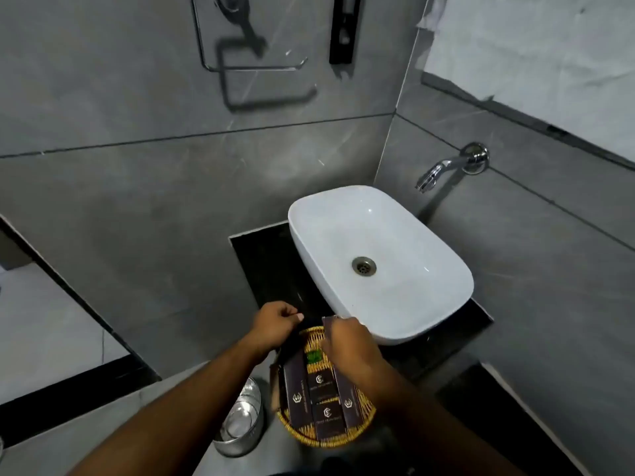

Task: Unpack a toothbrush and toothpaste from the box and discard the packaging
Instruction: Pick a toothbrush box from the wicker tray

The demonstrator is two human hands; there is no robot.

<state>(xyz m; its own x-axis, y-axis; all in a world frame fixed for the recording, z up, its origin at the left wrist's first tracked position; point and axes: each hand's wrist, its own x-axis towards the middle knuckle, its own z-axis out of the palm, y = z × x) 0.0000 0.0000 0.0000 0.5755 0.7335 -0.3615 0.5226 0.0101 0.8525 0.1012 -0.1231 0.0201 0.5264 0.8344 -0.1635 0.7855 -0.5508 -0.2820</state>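
Both forearms reach in from the bottom edge over a dark counter [261,255] hemmed by grey walls. White basin [378,262] fills its right side, touching a wicker basket [364,412] near the front edge. Four dark boxes [297,393] lie inside. Right hand [350,341] pinches a fifth box [330,325] at the basket's far rim; left hand [273,322] is loosely curled, thumb tip out, holding nothing visible.

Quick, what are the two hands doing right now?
Left hand: curled closed, thumb out, nothing visible in it.
Right hand: closed on a dark box above the wicker basket.
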